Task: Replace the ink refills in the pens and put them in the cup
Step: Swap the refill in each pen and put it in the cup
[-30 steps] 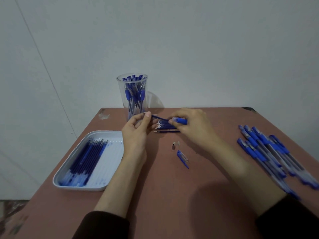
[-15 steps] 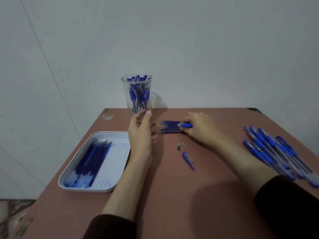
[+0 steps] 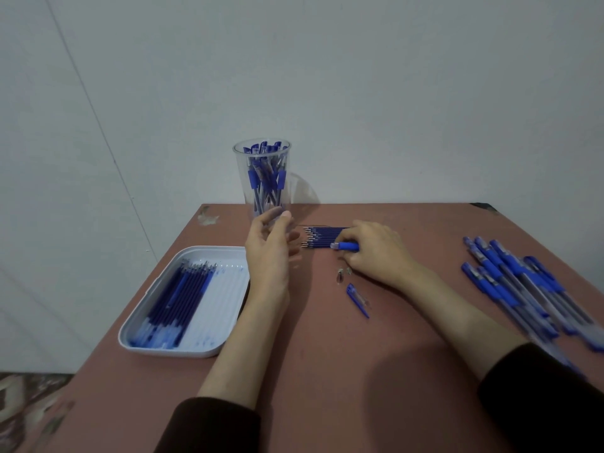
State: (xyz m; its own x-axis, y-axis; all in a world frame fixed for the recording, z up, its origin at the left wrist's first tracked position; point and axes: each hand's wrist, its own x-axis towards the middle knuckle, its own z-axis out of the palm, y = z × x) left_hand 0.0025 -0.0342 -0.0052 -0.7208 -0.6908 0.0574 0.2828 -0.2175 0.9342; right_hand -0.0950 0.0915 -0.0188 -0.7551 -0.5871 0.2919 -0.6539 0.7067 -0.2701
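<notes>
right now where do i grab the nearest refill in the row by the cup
I'd pinch the nearest refill just behind its metal tip, from above on the near side, with the open left hand. It lies flat, tip pointing left, and the right hand covers its other end.

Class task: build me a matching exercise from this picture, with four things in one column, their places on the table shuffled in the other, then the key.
Things
1. clear cup
2. white tray
3. pile of pens
4. loose pen cap

Places
A. right edge of the table
B. far edge, near the wall
C. left edge
D. middle

Pairs: 1-B, 2-C, 3-A, 4-D
</notes>
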